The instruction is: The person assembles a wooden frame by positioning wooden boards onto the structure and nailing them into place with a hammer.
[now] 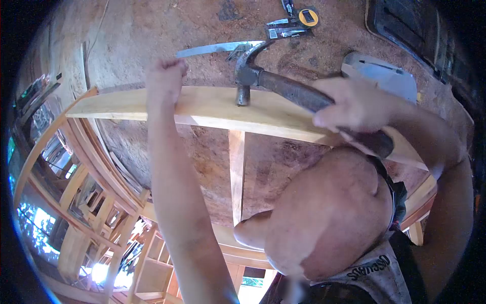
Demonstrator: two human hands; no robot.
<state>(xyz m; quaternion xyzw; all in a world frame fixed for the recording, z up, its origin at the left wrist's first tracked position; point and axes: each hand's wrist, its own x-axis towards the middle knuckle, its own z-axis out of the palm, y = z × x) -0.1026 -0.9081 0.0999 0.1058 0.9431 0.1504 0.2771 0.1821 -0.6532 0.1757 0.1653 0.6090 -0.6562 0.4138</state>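
My right hand [349, 104] is closed around the dark handle of a claw hammer [288, 91]. The hammer's striking face points down at the top of a pale wooden board [121, 104]; whether it touches cannot be told. On the left, my left hand [168, 81] is curled shut at the board's far edge, and anything inside its fingers is hidden. A narrow wooden piece [236, 172] meets the board's near side at about a right angle. Beyond the board lies a long flat metal strip [207, 49], partly behind the hammer head.
A yellow tape measure [308, 17] lies beside dark packets [286, 31] at the far side. A whitish flat piece [385, 76] rests at the right, near a dark case [405, 30]. Wooden frames [101, 197] stand at the lower left.
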